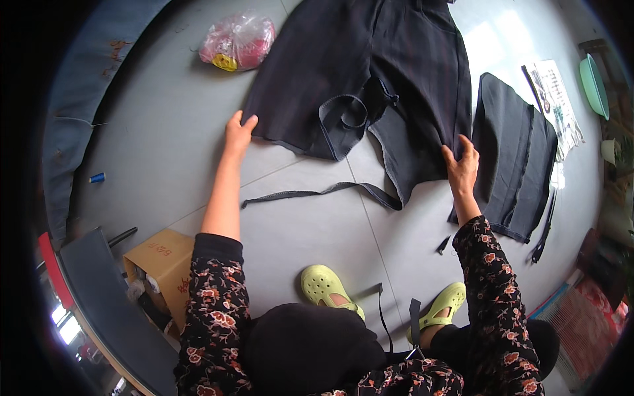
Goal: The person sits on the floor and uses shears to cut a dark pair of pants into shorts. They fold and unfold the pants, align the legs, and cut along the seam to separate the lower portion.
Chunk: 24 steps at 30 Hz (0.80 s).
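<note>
A pair of dark, faintly striped trousers (317, 69) lies spread on the floor before me, with wide, short-looking legs. My left hand (240, 132) pinches the outer corner of the left-hand leg's lower edge between thumb and fingers. On the other side, my right hand (461, 166) grips the outer edge of the right-hand leg near its bottom. A narrow dark fabric strip (322, 190) with stitched edging trails from that leg across the tiles. Another strip curls into a loop (342, 116) over the left-hand leg. Right of my right hand lies a separate dark fabric piece (515, 158) with a lengthwise seam.
Around the trousers are a clear plastic bag with pink contents (237, 42), a blue thread spool (97, 177) and a small dark scrap (443, 244). A cardboard box (166, 257) stands at lower left. Printed paper (554, 104) and a green basin (593, 86) are at right.
</note>
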Motion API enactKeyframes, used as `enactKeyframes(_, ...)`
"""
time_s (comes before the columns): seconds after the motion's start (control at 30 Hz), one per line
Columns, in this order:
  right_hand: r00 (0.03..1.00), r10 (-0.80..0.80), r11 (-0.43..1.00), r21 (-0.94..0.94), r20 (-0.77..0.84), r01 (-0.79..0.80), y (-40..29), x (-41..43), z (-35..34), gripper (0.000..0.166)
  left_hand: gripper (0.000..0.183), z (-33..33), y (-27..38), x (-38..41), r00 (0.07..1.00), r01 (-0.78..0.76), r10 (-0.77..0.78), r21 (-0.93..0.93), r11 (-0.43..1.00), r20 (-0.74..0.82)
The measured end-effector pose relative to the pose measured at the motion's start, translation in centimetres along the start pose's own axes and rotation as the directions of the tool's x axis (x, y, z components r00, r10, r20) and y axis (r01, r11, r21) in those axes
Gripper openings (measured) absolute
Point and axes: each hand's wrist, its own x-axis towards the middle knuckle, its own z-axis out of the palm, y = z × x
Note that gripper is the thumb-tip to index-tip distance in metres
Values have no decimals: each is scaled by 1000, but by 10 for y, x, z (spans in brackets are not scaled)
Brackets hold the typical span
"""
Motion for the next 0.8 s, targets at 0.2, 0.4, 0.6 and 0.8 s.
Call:
enactKeyframes(0.2,878,-282,911,-179,386,371,9,7,-7,10,35,-23,0,-44,999,-3,-6,180,984,52)
enactKeyframes(0.4,444,-305,771,-55,842,634,26,-25,-68,9,34,-48,12,-127,991,102,-6,747,657,-130)
enactKeyframes(0.6,645,-688,644,-129,332,754,-38,-42,-48,45,37,76,50,-185,863,-501,455,495,710,220)
enactKeyframes(0.8,689,-583,774,34,431,633,-24,-4,-18,24,7,72,43,-170,671,-714,347,446,540,656)
